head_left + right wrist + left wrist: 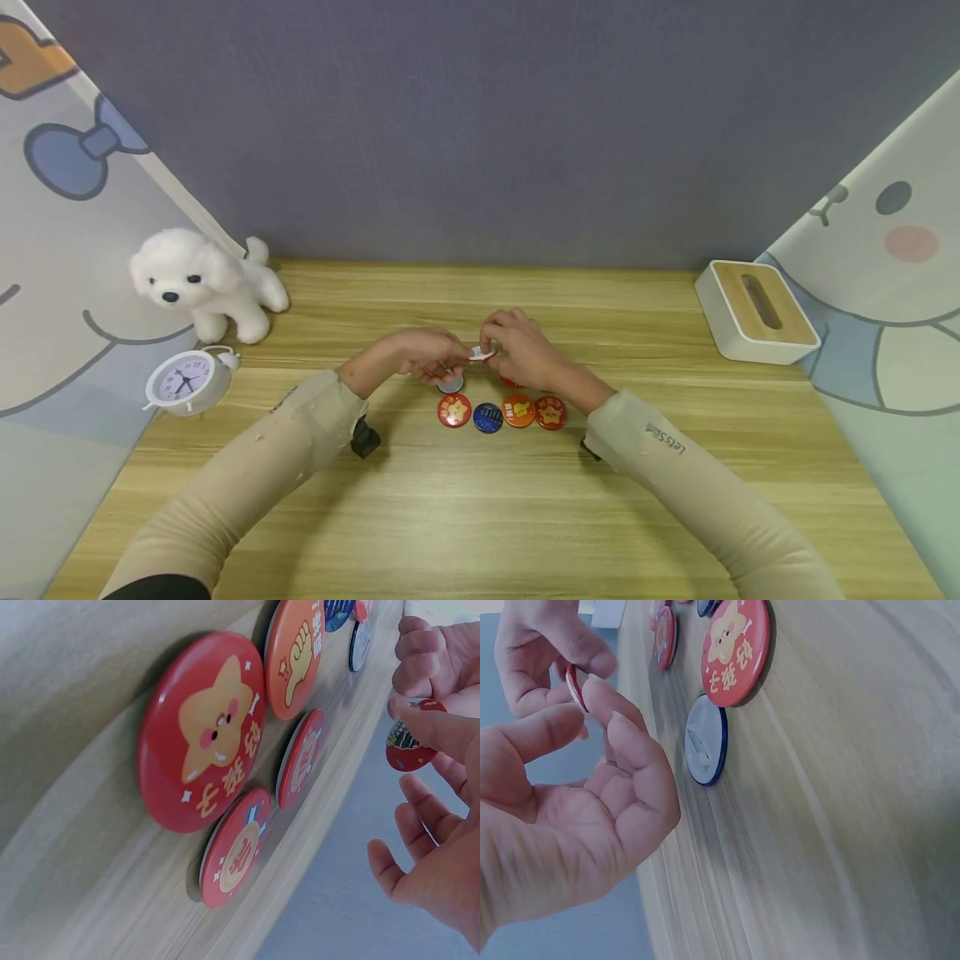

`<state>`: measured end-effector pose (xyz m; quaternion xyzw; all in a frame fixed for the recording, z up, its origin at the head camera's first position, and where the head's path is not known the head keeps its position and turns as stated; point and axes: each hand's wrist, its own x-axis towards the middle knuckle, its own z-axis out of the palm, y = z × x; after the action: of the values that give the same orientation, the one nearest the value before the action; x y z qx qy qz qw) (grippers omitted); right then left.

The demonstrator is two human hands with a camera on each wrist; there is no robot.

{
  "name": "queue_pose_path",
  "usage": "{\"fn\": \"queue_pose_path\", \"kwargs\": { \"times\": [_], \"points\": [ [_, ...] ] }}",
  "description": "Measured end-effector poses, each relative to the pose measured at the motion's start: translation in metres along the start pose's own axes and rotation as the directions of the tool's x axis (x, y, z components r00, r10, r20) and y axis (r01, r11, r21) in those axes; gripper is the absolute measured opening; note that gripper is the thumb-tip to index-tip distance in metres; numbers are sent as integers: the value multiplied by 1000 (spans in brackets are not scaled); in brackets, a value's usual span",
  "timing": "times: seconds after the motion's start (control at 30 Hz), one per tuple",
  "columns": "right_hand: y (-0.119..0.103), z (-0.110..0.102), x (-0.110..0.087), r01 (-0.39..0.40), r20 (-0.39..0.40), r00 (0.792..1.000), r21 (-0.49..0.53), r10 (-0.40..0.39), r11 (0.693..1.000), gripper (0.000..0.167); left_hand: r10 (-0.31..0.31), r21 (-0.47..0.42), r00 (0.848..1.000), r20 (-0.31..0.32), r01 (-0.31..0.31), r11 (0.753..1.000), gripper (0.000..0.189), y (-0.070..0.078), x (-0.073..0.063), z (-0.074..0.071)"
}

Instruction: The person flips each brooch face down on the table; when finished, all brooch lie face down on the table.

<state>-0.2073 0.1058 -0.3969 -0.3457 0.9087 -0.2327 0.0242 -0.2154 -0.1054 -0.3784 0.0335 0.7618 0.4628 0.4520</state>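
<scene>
Between my two hands is a round pin badge [482, 354], its white back up in the head view. The right wrist view shows the red and green printed front of the badge [411, 754]. My left hand [431, 354] pinches one edge between thumb and fingertips, palm turned up in the left wrist view. From the other side, my right hand [521, 346] grips the badge with thumb and forefinger, its other fingers spread. Below the left hand lies a face-down badge [706, 742] with its pin showing. Two red medal-print badges [300, 759] lie near the right hand, mostly hidden in the head view.
Nearer my body, a row holds a red star badge [453, 410], a blue badge [487, 417], an orange thumbs-up badge [519, 410] and another red star badge [551, 412]. A plush dog [210, 283] and alarm clock [187, 382] stand left; a tissue box [757, 312] stands right.
</scene>
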Motion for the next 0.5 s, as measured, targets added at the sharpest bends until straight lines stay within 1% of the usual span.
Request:
{"fn": "queue_pose_path", "kwargs": {
  "times": [0.1, 0.2, 0.27, 0.37, 0.43, 0.5],
  "points": [
    [0, 0, 0, -10, 8, 1000, 1, 10, 1000, 18, 17, -35, 1000, 18, -17, 999, 30, -1, 0, -1],
    [-1, 0, 0, -15, 23, 1000, 6, 15, 1000, 20, 18, -66, 1000, 18, -17, 998, 26, -2, 1, -1],
    [-1, 0, -1, -25, 43, 999, 22, 24, 999, 23, 10, -86, 1000, -2, -10, 996, 23, -2, 1, -2],
    [1, -3, -2, -39, 76, 997, 67, 34, 997, 29, 16, -82, 999, -44, -20, 996, 18, -2, 1, -2],
    [3, -5, -2, -52, 91, 995, 91, 44, 994, 32, 26, -61, 997, -78, -31, 998, 18, -1, 0, -1],
    [6, -8, -2, -58, 88, 995, 111, 48, 992, 33, 45, -16, 994, -102, -47, 999, 20, 1, -2, -1]
  ]
}}
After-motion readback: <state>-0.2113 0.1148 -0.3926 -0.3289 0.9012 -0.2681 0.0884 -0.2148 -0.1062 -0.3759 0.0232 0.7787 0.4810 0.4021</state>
